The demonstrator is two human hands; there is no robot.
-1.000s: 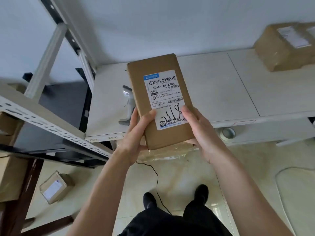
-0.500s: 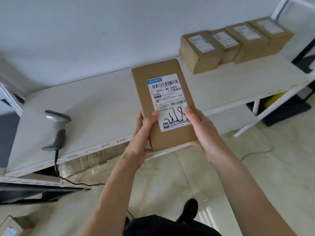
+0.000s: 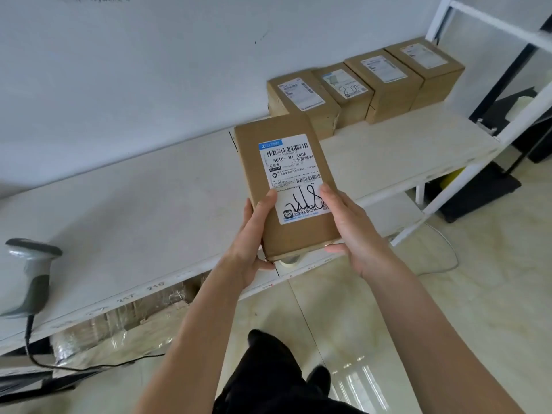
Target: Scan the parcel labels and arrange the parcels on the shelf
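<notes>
A flat brown cardboard parcel with a white barcode label and black scribble faces up, held above the front of the white shelf. My left hand grips its lower left edge, thumb on the label. My right hand grips the lower right edge, thumb on top. A row of several brown labelled parcels stands against the wall at the shelf's far right. A grey handheld scanner lies on the shelf at the far left, its black cable hanging down.
White shelf uprights rise at the right, with dark objects on the floor behind them. Plastic-wrapped cartons sit under the shelf. A cable trails over the pale tiled floor. My legs and shoes are below.
The view has swung right along the shelf. The row of parcels is now nearer and the scanner has slid to the left edge. Both hands still hold the parcel the same way.
</notes>
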